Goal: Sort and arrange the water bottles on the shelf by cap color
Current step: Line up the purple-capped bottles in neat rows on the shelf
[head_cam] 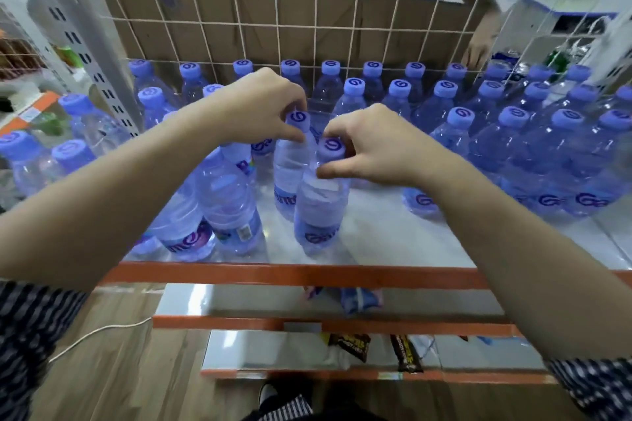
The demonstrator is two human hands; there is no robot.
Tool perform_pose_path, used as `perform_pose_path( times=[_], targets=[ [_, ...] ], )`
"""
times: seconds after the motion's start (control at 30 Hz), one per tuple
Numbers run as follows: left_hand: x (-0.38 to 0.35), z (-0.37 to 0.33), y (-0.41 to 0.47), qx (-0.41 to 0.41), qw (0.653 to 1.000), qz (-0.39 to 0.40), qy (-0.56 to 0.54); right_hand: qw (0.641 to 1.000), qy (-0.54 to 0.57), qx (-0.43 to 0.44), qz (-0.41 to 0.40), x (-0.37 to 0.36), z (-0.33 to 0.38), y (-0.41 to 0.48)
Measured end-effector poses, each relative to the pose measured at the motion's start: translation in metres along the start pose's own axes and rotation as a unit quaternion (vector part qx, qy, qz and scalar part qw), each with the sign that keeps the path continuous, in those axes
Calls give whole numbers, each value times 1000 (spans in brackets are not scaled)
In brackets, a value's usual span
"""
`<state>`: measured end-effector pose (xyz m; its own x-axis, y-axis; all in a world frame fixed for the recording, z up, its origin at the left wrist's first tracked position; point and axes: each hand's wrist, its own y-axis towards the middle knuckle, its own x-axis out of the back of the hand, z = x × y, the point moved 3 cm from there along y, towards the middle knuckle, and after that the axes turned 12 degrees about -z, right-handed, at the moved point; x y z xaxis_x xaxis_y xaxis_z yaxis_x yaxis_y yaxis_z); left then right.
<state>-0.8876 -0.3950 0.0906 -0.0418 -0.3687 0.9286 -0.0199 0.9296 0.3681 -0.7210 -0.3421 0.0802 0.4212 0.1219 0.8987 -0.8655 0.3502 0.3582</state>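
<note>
**Both hands pinching caps**

The left hand (260,109) is pinching the cap of the rear bottle (290,171); the right hand (372,143) is pinching the cap of the front bottle (319,212). Both bottles are standing upright, close together, on the shelf (376,236) between blue-capped rows (444,96).

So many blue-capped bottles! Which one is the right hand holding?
The nearer of the two centre bottles: the right hand grips its cap. The left hand holds the bottle behind.
</note>
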Motion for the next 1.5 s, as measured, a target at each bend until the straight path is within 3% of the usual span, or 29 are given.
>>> perform_pose_path(
  times=[0.43, 0.6, 0.8, 1.17, 1.5],
  targets=[
    [-15, -37, 2, 51, 994, -81, -61, 998, -48, -29, 22, 22, -72, -7],
    [-19, -42, 11, 57, 993, -72, -74, 999, -26, -35, 31, 24, -81, -7],
    [-15, -37, 12, 26, 997, -26, -72, 997, -70, -32, -30, 16, -74, -3],
    [-29, -41, 37, 24, 996, -65, -61, 995, -90, -49, 12, 33, -98, 4],
    [-38, -44, 47, 57, 995, -57, -60, 996, -90, -26, -4, 33, -110, 4]
  ],
)
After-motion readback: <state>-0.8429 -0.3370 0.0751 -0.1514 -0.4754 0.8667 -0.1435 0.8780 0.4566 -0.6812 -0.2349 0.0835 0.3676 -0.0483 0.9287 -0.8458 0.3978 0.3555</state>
